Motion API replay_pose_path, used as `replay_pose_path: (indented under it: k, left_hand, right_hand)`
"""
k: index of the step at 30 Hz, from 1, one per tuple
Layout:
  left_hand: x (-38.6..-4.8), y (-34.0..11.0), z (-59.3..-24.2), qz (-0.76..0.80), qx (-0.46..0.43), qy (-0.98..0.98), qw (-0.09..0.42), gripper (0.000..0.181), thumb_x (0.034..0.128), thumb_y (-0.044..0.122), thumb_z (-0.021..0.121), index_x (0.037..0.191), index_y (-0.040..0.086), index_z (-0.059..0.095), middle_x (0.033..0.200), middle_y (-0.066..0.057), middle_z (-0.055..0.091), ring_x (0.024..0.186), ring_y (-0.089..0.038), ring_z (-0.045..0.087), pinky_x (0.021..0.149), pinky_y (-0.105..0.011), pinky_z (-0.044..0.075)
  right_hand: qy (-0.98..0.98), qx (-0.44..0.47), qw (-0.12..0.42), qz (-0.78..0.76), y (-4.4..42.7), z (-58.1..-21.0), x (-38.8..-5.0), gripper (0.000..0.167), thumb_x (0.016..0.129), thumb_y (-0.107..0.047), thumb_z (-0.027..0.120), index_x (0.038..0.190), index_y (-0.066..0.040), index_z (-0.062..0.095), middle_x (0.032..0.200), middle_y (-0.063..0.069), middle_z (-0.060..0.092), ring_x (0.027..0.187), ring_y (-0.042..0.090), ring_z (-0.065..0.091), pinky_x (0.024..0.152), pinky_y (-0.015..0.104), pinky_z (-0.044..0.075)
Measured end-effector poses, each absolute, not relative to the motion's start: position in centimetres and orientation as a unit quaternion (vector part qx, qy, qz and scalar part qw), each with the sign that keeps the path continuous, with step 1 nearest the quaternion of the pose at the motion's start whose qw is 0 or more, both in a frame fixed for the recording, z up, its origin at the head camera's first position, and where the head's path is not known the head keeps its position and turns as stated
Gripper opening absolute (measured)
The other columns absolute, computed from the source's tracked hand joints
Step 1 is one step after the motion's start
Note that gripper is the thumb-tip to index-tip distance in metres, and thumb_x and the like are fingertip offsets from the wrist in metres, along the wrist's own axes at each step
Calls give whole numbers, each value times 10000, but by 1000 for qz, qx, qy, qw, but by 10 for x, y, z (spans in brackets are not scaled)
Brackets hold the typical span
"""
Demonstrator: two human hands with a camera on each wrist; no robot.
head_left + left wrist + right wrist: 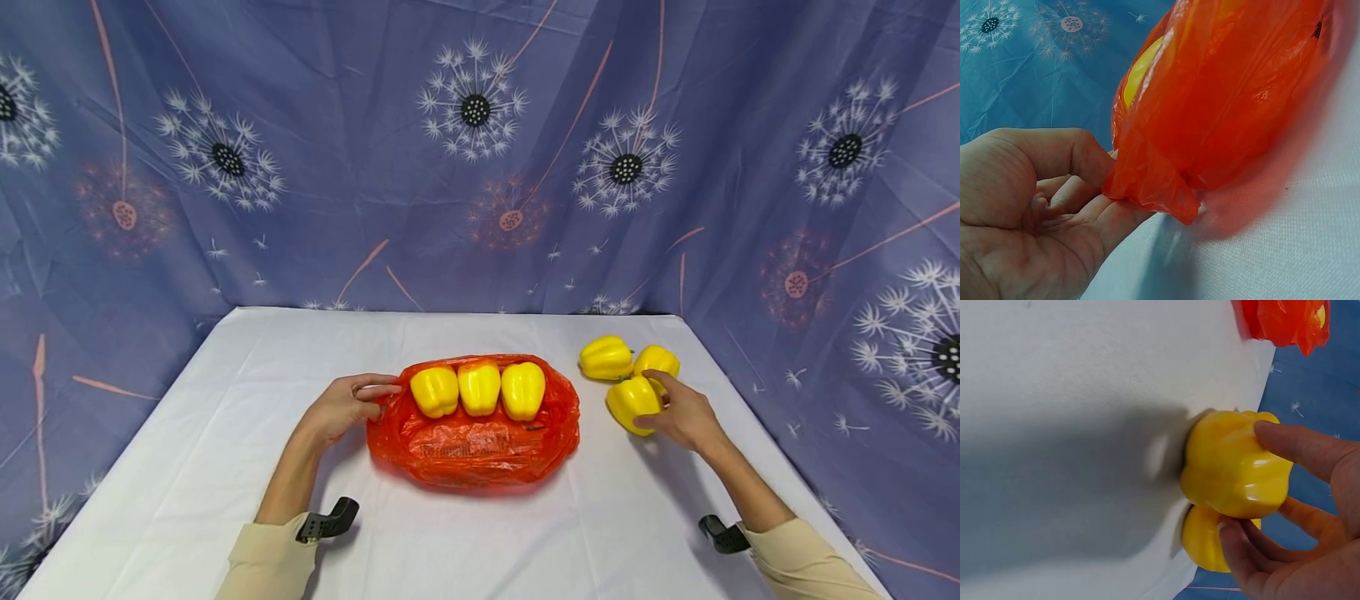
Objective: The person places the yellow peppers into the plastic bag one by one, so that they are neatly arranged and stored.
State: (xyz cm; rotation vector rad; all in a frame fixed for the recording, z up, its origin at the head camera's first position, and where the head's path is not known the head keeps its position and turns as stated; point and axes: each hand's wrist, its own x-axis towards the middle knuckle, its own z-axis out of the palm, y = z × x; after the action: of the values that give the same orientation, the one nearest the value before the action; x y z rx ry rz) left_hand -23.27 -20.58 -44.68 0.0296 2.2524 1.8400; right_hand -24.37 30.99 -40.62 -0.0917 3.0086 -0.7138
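Observation:
A red plastic bag (480,468) lies spread open on the table, with three yellow bell peppers in a row along its far side. My left hand (341,410) is at the bag's left end; in the left wrist view its thumb and fingers pinch a fold of the red film (1154,187). To the right of the bag, my right hand (686,414) holds the nearest loose yellow bell pepper (632,403), thumb on one side and fingers on the other. Behind it are two more bell peppers, one at the back left (606,358) and one at the back right (657,358).
A white cloth (172,467) covers the table. Blue curtains (337,167) with a dandelion print hang behind and on both sides. Each forearm wears a black wrist camera (330,520) over a beige sleeve.

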Motion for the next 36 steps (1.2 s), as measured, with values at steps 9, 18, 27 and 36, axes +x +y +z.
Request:
replay_pose_path:
  k: [9, 18, 27, 36]
  left_hand:
    - [-232, -205, -447, 627, 8, 770, 119, 629, 780, -128, 535, 1398, -22, 572, 1340, -189, 662, 973, -158, 583, 632, -259, 481]
    - [-232, -205, -446, 628, 10, 769, 116, 630, 780, -125, 536, 1399, -18, 573, 1338, -192, 662, 947, -153, 583, 627, -258, 486]
    - [-234, -206, -445, 625, 9, 772, 117, 617, 780, -127, 538, 1384, -17, 588, 1325, -188, 670, 951, -157, 580, 622, -258, 486]
    - [-233, -206, -445, 624, 13, 773, 117, 619, 777, -127, 540, 1384, -18, 589, 1335, -198, 661, 926, -147, 576, 617, -255, 476]
  right_hand:
    - [972, -25, 1, -235, 308, -409, -242, 839, 759, -313, 855, 1442, -11, 473, 1110, 308, 659, 972, 418, 614, 708, 453, 502]
    - [968, -46, -39, -242, 294, -393, -242, 836, 748, -323, 869, 1428, -18, 490, 1117, 278, 680, 952, 366, 644, 677, 375, 474]
    - [962, -55, -62, -261, 266, -373, -243, 803, 767, -328, 854, 1425, -38, 496, 1081, 231, 680, 940, 329, 633, 691, 354, 464]
    - [954, -80, -38, -287, 227, -366, -239, 757, 780, -319, 849, 1419, -100, 508, 1114, 194, 688, 962, 310, 630, 721, 368, 529]
